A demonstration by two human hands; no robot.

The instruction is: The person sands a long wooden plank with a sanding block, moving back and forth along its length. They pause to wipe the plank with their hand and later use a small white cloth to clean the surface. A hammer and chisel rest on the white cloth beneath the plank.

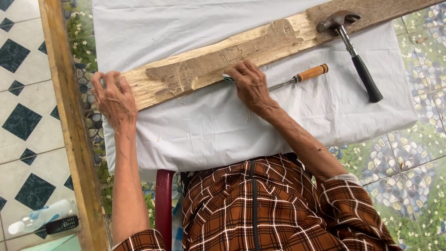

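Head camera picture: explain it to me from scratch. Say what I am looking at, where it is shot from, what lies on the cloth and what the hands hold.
There is no machine here: a person works with two bare hands, and the one camera sits on their head, looking down past a checked brown shirt. A white cloth covers the table. On it lies a long, rough wooden plank with shapes carved into its face. The left hand grips the plank's near end. The right hand rests at the plank's edge, its fingers pinching a small green and white object, too hidden to identify. Beside that hand lies a chisel with a wooden handle. A claw hammer rests with its head on the plank.
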